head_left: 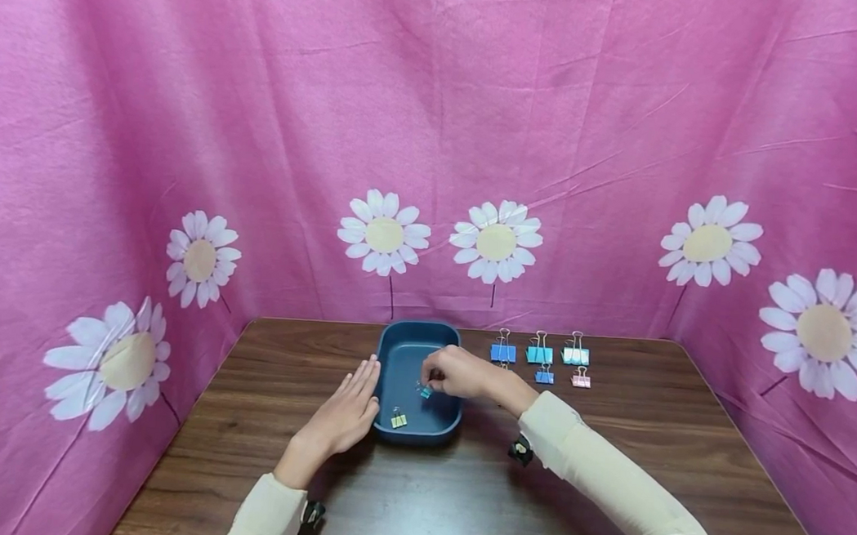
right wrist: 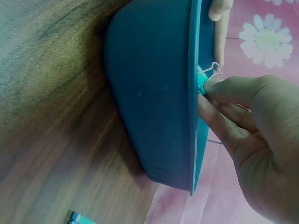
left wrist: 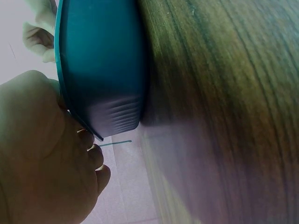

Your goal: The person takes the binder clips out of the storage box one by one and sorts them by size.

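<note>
A dark blue tray [head_left: 418, 441] stands on the table, with a yellow binder clip [head_left: 399, 421] lying in its near left corner. Over the tray's inside, my right hand [head_left: 461, 373] pinches a small teal binder clip [head_left: 426, 392] between thumb and fingers. The right wrist view shows this teal clip [right wrist: 202, 83] at the tray's far side of the rim, its wire handle sticking out past the fingertips. With fingers straight, my left hand [head_left: 341, 416] rests along the tray's left rim. In the left wrist view, the left fingertips [left wrist: 103, 178] reach past that rim.
To the right of the tray, binder clips stand in rows: a large blue one [head_left: 503, 353], a teal one [head_left: 539, 355], a light cyan one [head_left: 575, 356], a small blue one [head_left: 544, 378] and a pink one [head_left: 581, 382]. Behind the wooden table [head_left: 653, 453] hangs a pink flowered cloth [head_left: 437, 121].
</note>
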{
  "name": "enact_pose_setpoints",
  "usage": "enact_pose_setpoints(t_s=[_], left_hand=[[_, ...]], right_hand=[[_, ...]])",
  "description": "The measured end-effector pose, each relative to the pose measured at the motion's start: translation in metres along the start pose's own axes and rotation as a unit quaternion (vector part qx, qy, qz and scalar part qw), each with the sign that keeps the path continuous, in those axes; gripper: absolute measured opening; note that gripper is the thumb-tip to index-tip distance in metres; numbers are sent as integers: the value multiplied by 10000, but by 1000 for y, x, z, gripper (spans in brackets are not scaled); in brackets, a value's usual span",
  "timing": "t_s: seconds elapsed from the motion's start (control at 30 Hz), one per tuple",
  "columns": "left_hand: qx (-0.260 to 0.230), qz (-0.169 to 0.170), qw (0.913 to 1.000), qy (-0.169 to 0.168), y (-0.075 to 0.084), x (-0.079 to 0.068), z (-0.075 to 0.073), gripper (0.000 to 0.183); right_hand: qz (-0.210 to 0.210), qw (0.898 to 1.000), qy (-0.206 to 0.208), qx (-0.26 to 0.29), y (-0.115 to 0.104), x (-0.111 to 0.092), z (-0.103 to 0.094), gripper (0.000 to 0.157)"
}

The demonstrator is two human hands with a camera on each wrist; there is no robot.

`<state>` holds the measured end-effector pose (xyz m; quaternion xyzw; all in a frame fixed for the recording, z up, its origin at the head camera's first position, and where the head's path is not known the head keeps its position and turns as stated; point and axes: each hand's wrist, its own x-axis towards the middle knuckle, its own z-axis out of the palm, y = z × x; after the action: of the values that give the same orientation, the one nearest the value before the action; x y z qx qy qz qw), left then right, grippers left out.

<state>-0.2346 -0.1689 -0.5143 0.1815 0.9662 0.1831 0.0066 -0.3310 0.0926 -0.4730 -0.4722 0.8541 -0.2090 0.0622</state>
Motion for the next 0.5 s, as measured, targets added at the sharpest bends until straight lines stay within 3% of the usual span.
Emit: enact_pose_setpoints(t_s=[0.5], left_hand=[[-41,48,10000,62,-1,1,-1,63]], right_hand=[[218,9966,630,474,8,-33,-12,12]])
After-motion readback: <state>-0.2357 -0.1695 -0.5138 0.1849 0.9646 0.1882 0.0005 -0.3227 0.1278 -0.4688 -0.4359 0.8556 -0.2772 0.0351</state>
